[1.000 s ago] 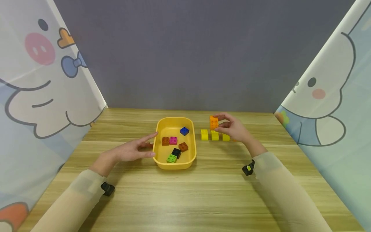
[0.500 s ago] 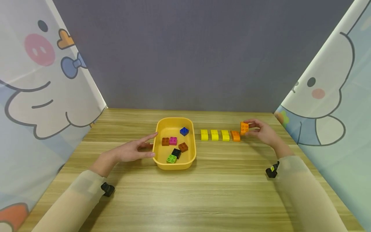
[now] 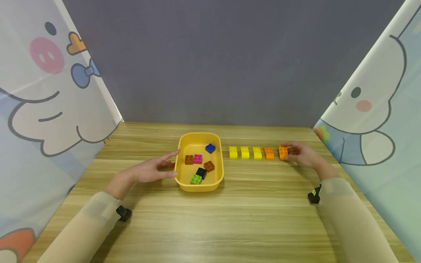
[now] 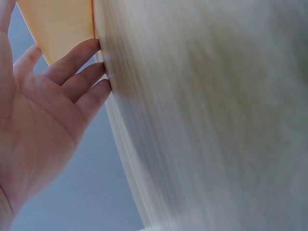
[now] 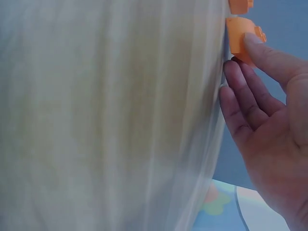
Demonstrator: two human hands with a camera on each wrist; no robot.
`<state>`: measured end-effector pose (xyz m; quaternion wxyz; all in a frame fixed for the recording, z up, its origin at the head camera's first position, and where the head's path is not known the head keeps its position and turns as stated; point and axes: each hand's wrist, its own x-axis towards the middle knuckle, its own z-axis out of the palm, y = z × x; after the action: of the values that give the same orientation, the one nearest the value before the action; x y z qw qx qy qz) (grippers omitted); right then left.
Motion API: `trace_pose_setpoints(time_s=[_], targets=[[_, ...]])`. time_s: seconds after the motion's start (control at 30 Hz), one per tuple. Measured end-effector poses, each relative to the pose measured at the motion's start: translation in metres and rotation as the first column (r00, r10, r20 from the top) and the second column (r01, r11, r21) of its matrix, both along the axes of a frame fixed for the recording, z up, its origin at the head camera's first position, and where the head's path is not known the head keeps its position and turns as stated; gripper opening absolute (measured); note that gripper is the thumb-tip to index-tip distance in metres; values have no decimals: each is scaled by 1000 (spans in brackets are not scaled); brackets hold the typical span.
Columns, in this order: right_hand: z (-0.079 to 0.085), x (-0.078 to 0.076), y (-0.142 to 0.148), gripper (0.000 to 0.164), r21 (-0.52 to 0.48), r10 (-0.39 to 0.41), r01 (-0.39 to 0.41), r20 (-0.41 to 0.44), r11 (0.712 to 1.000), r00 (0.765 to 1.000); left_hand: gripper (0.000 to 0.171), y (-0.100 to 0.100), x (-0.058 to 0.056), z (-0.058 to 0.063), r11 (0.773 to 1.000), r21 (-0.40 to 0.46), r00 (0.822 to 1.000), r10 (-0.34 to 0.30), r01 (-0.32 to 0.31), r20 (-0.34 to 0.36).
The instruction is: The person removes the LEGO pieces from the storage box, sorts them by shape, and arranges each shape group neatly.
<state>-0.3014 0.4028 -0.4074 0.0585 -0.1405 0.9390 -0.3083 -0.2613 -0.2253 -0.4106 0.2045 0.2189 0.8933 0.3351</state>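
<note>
Yellow tray [image 3: 199, 186] w/ blocks, left hand [image 3: 149, 171] touching.

A yellow tray [image 3: 180, 171] sits on the pale wood-grain tabletop [image 3: 230, 215], holding one blue [image 3: 210, 148], one pink [image 3: 197, 159], one black [image 3: 201, 172], one green [image 3: 195, 179] and two brown bricks [image 3: 189, 159]. Beside it runs a row of three yellow bricks [image 3: 245, 152] and two orange bricks [image 3: 275, 153]. The back wall [image 3: 223, 62] is plain grey, the side curtains [image 3: 39, 91] white and pale blue with cartoon animals, and both sleeves [image 3: 95, 223] are cream.
</note>
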Motion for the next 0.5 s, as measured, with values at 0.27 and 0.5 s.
trace_pose_setpoints(time_s=[0.27,0.5], targets=[[-3,-2,2,55,17,3,-3,29,1000,1000,95,0,0,1,1000,-9,1000,3,-3,-3],[-6,-5,1,54,33,33,-34,40,999,999,96,0,0,1,1000,2,1000,5,-5,4]])
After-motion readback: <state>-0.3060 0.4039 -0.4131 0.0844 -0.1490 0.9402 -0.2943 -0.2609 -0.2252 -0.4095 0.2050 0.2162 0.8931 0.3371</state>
